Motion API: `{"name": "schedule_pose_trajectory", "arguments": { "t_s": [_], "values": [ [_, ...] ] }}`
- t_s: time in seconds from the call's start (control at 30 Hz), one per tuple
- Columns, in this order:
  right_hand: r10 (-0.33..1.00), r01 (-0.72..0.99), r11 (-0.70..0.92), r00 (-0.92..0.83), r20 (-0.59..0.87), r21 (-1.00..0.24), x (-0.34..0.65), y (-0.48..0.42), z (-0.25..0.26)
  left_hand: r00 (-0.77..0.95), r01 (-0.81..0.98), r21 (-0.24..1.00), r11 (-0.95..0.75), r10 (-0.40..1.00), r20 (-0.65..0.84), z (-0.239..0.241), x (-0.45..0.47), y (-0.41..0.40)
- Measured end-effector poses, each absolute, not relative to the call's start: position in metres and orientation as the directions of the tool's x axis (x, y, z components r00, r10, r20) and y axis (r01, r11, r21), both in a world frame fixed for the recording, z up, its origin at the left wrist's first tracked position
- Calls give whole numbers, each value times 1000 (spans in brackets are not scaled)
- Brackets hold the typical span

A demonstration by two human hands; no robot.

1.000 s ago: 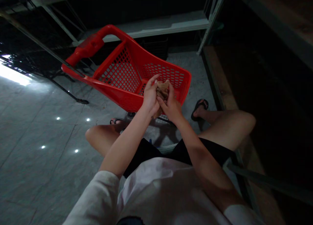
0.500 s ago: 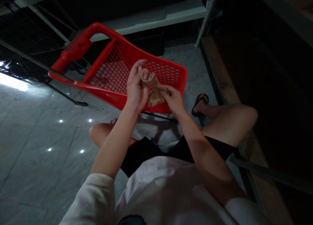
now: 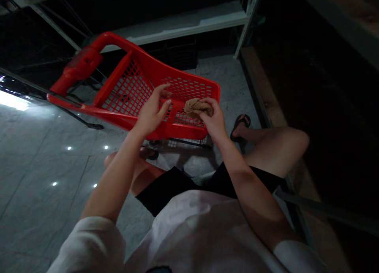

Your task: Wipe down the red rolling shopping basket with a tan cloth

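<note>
I sit facing a red plastic shopping basket [image 3: 139,73] on the floor. My right hand [image 3: 213,119] is closed round a small bundled tan cloth [image 3: 194,106], held over the basket's near rim. My left hand [image 3: 152,111] hovers just left of the bundle with its fingers apart and nothing in it. Both hands are over the basket's open top. The light is dim, so the cloth's detail is hard to make out.
A grey metal shelf rack [image 3: 189,22] stands behind the basket, and a wooden ledge [image 3: 260,91] runs along the right. My bare knees and sandalled foot [image 3: 240,125] flank the basket. Grey tiled floor [image 3: 38,166] spreads to the left with light spots.
My left hand has let go of the tan cloth and drawn away to the left, fingers spread. The right hand now holds the rolled bundle alone, lower over the basket.
</note>
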State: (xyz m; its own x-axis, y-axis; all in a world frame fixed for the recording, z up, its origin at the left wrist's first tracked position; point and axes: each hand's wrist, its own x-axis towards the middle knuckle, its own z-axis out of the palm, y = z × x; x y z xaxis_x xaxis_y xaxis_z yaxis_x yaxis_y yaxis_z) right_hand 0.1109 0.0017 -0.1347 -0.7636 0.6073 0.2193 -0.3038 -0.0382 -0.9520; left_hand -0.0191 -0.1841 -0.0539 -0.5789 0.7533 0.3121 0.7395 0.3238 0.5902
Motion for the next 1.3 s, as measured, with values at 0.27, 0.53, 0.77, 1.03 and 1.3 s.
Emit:
{"name": "schedule_pose_trajectory", "arguments": {
  "t_s": [0.27, 0.53, 0.77, 1.03, 1.3],
  "values": [
    [235, -148, 645, -895, 379, -750, 120, -56, -112, -609, 793, -206, 573, 731, -308, -28, -54, -243],
    [178, -23, 909, -881, 438, -416, 113, -66, -121, -796, 599, -281, 750, 597, -102, -41, -37, -228],
    [338, 164, 926, -758, 558, -340, 160, 8, -166, -877, 478, -121, 870, 481, -4, -47, -43, -210],
    [661, 285, 750, -369, 653, -598, 131, 19, -187, -771, 637, -105, 764, 635, -56, -43, -47, -173],
    [698, 270, 683, -513, 499, -678, 55, -22, -170, -595, 799, -80, 596, 763, -252, -40, -59, -130]
  ]
}}
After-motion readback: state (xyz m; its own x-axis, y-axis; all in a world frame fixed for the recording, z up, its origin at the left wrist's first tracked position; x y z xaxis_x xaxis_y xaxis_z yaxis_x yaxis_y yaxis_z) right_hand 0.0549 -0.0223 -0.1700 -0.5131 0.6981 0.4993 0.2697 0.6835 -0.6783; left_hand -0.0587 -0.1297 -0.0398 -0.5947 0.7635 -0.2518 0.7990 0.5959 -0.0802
